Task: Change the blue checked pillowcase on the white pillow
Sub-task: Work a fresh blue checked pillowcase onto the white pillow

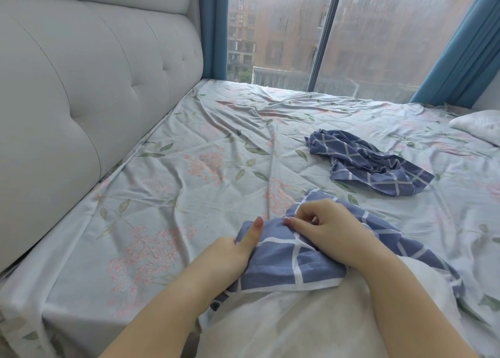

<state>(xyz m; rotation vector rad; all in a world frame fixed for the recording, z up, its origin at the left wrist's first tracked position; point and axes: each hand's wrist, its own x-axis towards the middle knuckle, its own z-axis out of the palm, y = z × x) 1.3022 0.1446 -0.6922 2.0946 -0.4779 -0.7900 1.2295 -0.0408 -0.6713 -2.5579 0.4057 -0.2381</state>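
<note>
Blue checked cloth is bunched at the far end of the white pillow [284, 328] in the head view, the one view here. This blue checked pillowcase [292, 263] covers only that far end; the near length of the pillow lies bare and white at the bottom of the frame, on the bed [189, 146].

Both hands are on the gathered cloth. The left hand [230, 254] grips its left edge, thumb laid flat on top and fingers tucked out of sight beneath. The right hand [335, 233] has its fingers curled and pinches a fold on the upper right.

A loose pillowcase [370, 165] of the same check lies crumpled on the sheet, well apart from the hands and off any pillow. A second pillow [481, 124], also bare, shows at the right edge.

My reading — the old cover is already off and lies aside, and the fresh one is only started. One frame cannot rule out the reverse. If it is going on, most of the work remains: draw the cloth down the full length, seat the corners, close the open end.
</note>
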